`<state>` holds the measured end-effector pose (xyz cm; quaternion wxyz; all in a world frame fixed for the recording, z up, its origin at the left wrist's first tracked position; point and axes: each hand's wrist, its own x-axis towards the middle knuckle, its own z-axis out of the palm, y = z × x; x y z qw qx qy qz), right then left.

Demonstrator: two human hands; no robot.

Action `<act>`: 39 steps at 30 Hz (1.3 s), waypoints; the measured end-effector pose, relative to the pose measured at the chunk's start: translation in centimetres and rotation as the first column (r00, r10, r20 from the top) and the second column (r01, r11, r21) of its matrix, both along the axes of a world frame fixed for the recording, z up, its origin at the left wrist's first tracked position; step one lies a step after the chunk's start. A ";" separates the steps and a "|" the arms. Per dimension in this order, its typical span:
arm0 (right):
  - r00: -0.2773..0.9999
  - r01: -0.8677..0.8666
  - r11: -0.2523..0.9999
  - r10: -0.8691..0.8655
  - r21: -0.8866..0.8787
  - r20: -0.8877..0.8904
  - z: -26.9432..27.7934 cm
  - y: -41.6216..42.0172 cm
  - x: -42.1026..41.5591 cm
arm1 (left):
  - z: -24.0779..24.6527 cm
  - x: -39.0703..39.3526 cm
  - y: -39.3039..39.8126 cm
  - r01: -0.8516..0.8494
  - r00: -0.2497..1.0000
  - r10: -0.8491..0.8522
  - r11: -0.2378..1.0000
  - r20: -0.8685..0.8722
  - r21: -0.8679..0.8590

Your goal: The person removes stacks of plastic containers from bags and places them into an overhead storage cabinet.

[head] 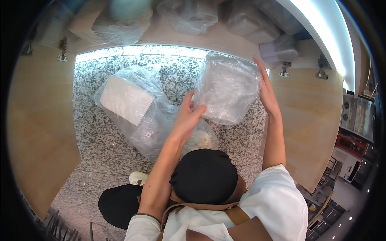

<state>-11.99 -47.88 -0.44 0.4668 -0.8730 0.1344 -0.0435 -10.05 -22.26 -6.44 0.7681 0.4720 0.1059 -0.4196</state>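
A bulky package in clear plastic wrap (227, 87) is held between my two hands, above the speckled floor at the cabinet's front. My left hand (191, 116) grips its lower left corner, thumb on the near face. Along its right side lies my right hand (267, 96), fingers stretched up the edge. What the wrap contains is hard to make out. Left of it a large clear plastic bag (141, 132) rests on the floor with a stack of white flat items (126, 99) inside. Part of the bag is behind my left forearm.
An open cabinet holds several plastic-wrapped packages (188, 15) on its base (181, 39). Wooden doors stand open at left (42, 120) and right (304, 120), with metal hinges (284, 70). My black-clad knee (205, 177) and a white shoe (138, 177) are close below the bag.
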 end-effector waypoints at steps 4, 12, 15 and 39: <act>0.988 0.071 0.984 -0.048 0.162 -0.144 0.3 0.2 -0.5 | 1.0 0.5 0.7 0.044 0.993 -0.051 0.997 0.105 0.066; 0.954 0.222 0.941 -0.155 0.255 -0.255 -4.6 -3.0 -3.3 | 1.1 -0.6 0.5 0.055 0.947 -0.123 0.973 0.298 0.226; 0.930 0.297 0.893 -0.191 0.339 -0.313 -5.8 -4.3 -4.3 | 1.2 -0.7 0.8 0.056 0.961 -0.104 0.980 0.257 0.189; 0.941 0.245 0.951 -0.186 0.189 -0.284 -7.4 -1.7 -3.8 | -1.0 -2.8 2.2 0.105 0.698 -0.581 0.661 0.419 0.743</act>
